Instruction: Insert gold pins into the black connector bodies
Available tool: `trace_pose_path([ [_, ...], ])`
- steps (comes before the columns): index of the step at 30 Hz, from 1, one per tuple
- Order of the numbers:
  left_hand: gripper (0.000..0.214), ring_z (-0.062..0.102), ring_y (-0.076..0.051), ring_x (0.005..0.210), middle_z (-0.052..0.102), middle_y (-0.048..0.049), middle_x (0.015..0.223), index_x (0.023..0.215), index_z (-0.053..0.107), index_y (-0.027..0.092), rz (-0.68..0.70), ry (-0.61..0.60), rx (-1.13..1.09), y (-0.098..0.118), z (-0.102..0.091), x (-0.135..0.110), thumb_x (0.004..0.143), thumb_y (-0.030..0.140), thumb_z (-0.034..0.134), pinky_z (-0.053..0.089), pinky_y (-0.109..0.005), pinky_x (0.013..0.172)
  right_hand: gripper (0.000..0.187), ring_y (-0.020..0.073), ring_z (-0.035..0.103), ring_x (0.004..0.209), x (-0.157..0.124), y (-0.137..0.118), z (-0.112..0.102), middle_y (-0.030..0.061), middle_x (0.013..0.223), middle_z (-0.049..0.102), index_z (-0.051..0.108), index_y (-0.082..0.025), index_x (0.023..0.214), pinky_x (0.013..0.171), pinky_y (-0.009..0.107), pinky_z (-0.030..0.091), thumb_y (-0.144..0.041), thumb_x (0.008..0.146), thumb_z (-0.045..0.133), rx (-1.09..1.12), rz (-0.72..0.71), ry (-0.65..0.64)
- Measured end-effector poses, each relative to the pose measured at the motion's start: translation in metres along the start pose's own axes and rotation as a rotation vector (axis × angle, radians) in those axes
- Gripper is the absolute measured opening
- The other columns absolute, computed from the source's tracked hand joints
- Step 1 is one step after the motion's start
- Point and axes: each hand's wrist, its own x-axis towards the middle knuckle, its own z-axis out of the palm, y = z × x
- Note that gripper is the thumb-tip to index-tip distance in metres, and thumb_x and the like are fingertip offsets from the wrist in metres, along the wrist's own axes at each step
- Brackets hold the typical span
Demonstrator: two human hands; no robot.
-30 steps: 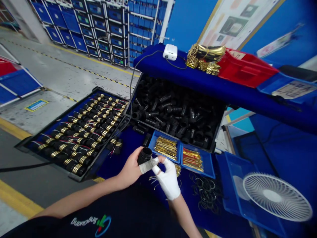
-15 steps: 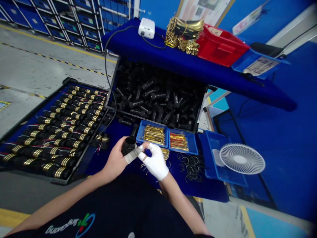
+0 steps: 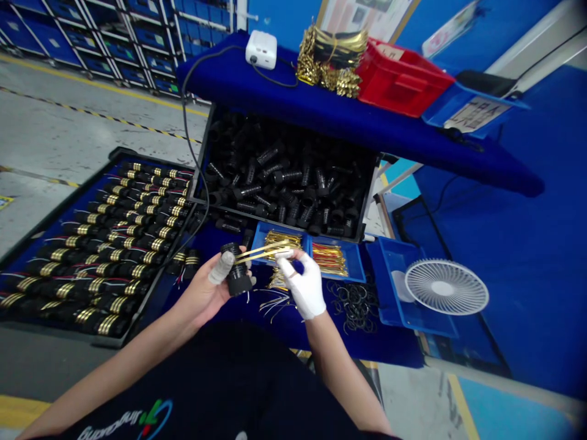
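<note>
My left hand (image 3: 207, 292), with a wrapped thumb, is closed around a black ribbed plastic cylinder (image 3: 239, 281) that lies tilted over the bench. Thin gold strips (image 3: 263, 251) stretch from the cylinder's side to my right hand (image 3: 308, 289). That hand wears a white fingerless covering and pinches the strips' far ends between thumb and fingers. Just beyond the hands, a blue tray (image 3: 258, 243) holds gold strips, and a second blue tray (image 3: 357, 264) beside it holds gold strips with red. Loose gold pieces with pale wires (image 3: 277, 299) lie below my right hand.
A large bin (image 3: 372, 201) of black plastic parts stands behind the small trays. At left, a wide tray (image 3: 120, 340) carries rows of black cylinders with gold bands. Black rings (image 3: 358, 305), a white fan (image 3: 444, 287) and a shelf (image 3: 284, 101) with a red bin (image 3: 403, 82) are at right and above.
The black cylinder has turned from mouth-up to lying sideways in my left hand. My right hand has moved right, and the gold strips now show stretched between both hands.
</note>
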Motion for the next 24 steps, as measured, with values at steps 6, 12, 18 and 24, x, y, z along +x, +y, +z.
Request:
trace_pose_path([
  [6,0.049,0.067,-0.018,0.090,0.069,-0.0073,0.109,0.115,0.065,0.018,0.044,-0.018,0.108,-0.018,0.003,0.001,0.074,0.036,0.087,0.060,-0.031,0.076,0.010,0.0210,0.065,0.079,-0.014,-0.023,0.019,0.0023,0.083,0.070,0.070,-0.024,0.079,0.078,0.035,0.054,-0.033,0.080,0.074,0.078,-0.128,-0.087],
  [12,0.048,0.064,-0.015,0.085,0.066,-0.0018,0.106,0.109,0.064,0.023,0.088,0.030,0.045,-0.017,0.002,-0.003,0.069,0.032,0.090,0.057,-0.026,0.071,0.011,0.0225,0.067,0.081,-0.017,-0.017,0.024,0.0032,0.084,0.072,0.069,-0.024,0.082,0.082,0.037,0.055,-0.035,0.083,0.070,0.014,-0.119,-0.030],
  [18,0.045,0.061,-0.016,0.089,0.063,-0.0014,0.107,0.110,0.063,0.024,0.122,0.004,0.150,-0.018,0.002,-0.002,0.073,0.029,0.088,0.055,-0.025,0.071,0.010,0.0221,0.069,0.083,-0.013,-0.018,0.021,0.0021,0.086,0.073,0.071,-0.024,0.084,0.082,0.036,0.056,-0.033,0.081,0.074,0.156,-0.043,-0.102],
  [24,0.053,0.060,-0.015,0.089,0.064,-0.0010,0.100,0.105,0.065,0.022,0.192,0.024,0.186,-0.019,0.002,-0.003,0.062,0.030,0.095,0.052,-0.024,0.076,0.019,0.0195,0.063,0.074,-0.016,-0.024,0.024,0.0013,0.076,0.064,0.062,-0.023,0.072,0.076,0.035,0.053,-0.035,0.082,0.072,0.118,-0.121,-0.114],
])
